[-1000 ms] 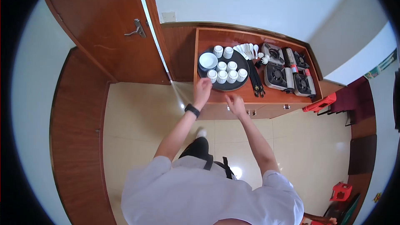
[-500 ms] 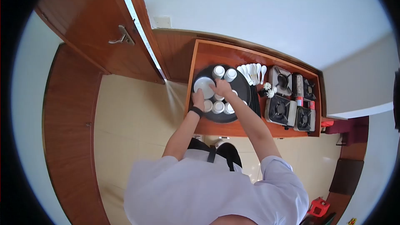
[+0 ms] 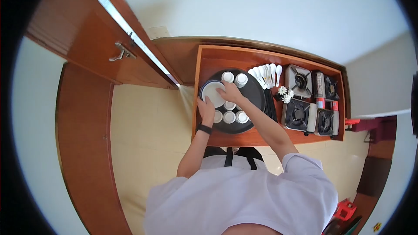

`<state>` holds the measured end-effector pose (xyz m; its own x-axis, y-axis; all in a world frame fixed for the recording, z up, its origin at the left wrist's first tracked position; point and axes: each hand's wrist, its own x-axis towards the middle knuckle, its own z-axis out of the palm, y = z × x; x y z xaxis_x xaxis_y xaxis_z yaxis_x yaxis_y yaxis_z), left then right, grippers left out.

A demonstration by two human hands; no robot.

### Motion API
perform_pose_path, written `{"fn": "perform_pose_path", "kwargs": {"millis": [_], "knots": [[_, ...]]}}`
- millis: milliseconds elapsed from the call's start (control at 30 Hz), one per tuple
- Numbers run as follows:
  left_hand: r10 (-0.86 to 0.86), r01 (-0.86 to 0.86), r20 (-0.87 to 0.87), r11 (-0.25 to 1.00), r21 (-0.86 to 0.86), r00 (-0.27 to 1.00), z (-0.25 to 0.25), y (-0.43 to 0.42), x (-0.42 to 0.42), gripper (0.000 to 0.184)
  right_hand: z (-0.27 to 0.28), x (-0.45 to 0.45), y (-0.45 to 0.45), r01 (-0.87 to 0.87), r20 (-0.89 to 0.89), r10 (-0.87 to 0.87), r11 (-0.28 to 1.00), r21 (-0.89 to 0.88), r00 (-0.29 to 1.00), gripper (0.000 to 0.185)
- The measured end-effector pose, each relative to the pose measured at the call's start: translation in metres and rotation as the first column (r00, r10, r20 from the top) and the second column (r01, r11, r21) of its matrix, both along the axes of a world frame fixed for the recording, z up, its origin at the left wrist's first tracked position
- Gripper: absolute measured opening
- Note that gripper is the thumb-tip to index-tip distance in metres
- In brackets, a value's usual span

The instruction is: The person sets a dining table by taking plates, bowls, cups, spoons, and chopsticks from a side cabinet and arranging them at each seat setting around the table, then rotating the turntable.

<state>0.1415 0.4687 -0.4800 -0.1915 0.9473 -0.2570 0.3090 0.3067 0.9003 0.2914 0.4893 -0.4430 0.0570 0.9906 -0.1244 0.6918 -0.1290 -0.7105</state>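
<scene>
A white bowl (image 3: 214,95) with a dark blue rim is at the left side of a round black tray (image 3: 254,98). My left hand (image 3: 206,110) grips its near left edge, with the fingertips at the rim. My right hand (image 3: 230,92) holds the right edge of the same bowl, thumb and fingers closed on it. Whether other bowls sit under it cannot be made out. White cups stand on the tray: two behind my right hand, including one cup (image 3: 241,79), and several nearer me, including another cup (image 3: 229,117). My right hand and forearm partly hide some of them.
Several white spoons (image 3: 273,75) lie right of the tray, beside dark chopsticks (image 3: 270,106). White flowers (image 3: 285,95), portable gas stoves (image 3: 298,112) and gas canisters (image 3: 319,88) fill the right of the wooden cabinet top (image 3: 217,53), which has a raised edge. A wooden door (image 3: 100,30) stands left.
The view has shifted slightly. Both hands stay at the bowl; my left hand sits a little lower on its near left edge, and the blue rim shows more plainly.
</scene>
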Motion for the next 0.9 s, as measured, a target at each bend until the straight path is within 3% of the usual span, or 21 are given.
{"fn": "perform_pose_path", "kwargs": {"millis": [33,67,133,167,200,233,267,333,400,467,533,567,600,667,700,733,800,900], "knots": [[-0.008,0.008,0.112,1.0,0.004,0.994,0.022,-0.005,-0.003,0.046,0.025,-0.001,-0.007,0.019,-0.034,-0.018,1.0,0.004,0.999,0.048],[-0.034,0.034,0.107,0.999,0.006,0.994,0.035,-0.009,-0.01,0.046,0.044,-0.002,-0.014,0.038,-0.069,-0.038,0.999,0.011,0.997,0.048],[-0.052,0.053,0.506,0.999,0.013,0.861,0.057,-0.022,-0.029,0.052,0.069,0.0,-0.041,0.072,-0.076,-0.066,0.994,0.077,0.995,0.044],[-0.081,0.084,0.502,0.996,0.016,0.861,0.074,-0.03,-0.035,0.052,0.092,0.001,-0.06,0.077,-0.196,-0.063,0.995,0.069,0.979,0.043],[-0.032,0.169,0.779,0.981,-0.095,0.627,0.094,-0.038,-0.04,0.055,0.111,0.0,-0.079,0.083,-0.311,-0.059,0.995,0.064,0.949,0.042],[0.083,0.29,0.942,0.94,-0.182,0.324,0.106,-0.048,-0.046,0.059,0.122,-0.004,-0.101,0.107,-0.36,-0.094,0.994,0.017,0.928,0.042],[0.074,0.327,0.94,0.926,-0.189,0.333,0.113,-0.058,-0.05,0.059,0.129,-0.013,-0.127,0.134,-0.41,-0.136,0.99,-0.035,0.902,0.041],[0.198,0.724,0.95,0.616,-0.311,0.24,0.119,-0.073,-0.051,0.062,0.136,-0.027,-0.173,0.156,-0.327,-0.199,0.976,-0.153,0.924,0.043],[0.051,0.802,0.951,0.525,-0.284,0.304,0.086,-0.098,-0.055,0.064,0.132,-0.041,-0.219,0.321,-0.212,-0.341,0.939,-0.12,0.916,0.039],[0.137,0.926,0.955,0.24,-0.29,0.263,0.061,-0.118,-0.062,0.071,0.14,-0.055,-0.263,0.395,-0.06,-0.416,0.893,-0.216,0.907,0.042],[0.03,0.979,0.979,0.012,-0.204,0.204,0.058,-0.131,-0.048,0.074,0.138,-0.069,-0.309,0.543,-0.097,-0.571,0.811,-0.217,0.815,0.043],[-0.035,0.984,0.991,-0.12,-0.136,0.132,0.059,-0.14,-0.045,0.078,0.149,-0.079,-0.327,0.598,-0.093,-0.642,0.75,-0.282,0.761,0.043],[-0.019,0.948,0.987,-0.278,-0.157,0.158,0.062,-0.146,-0.034,0.083,0.157,-0.092,-0.346,0.645,-0.092,-0.709,0.681,-0.346,0.699,0.043],[0.024,0.865,0.992,-0.492,-0.099,0.127,0.068,-0.167,-0.016,0.085,0.153,-0.12,-0.385,0.799,-0.11,-0.857,0.511,-0.317,0.504,0.043],[0.005,0.796,0.993,-0.598,-0.09,0.116,0.069,-0.18,-0.007,0.085,0.153,-0.136,-0.402,0.877,-0.113,-0.895,0.446,-0.178,0.432,0.042],[-0.012,0.738,0.997,-0.671,-0.068,0.081,0.071,-0.193,0.001,0.086,0.153,-0.154,-0.417,0.93,-0.112,-0.926,0.366,-0.036,0.361,0.041],[-0.026,0.596,0.999,-0.802,-0.037,0.027,0.068,-0.227,0.009,0.086,0.157,-0.193,-0.445,0.988,-0.126,-0.981,0.151,-0.042,0.145,0.043],[-0.001,0.337,1.0,-0.942,-0.009,0.024,0.065,-0.293,0.002,0.085,0.167,-0.255,-0.482,0.978,-0.115,-0.982,-0.163,0.128,-0.148,0.044]]}}
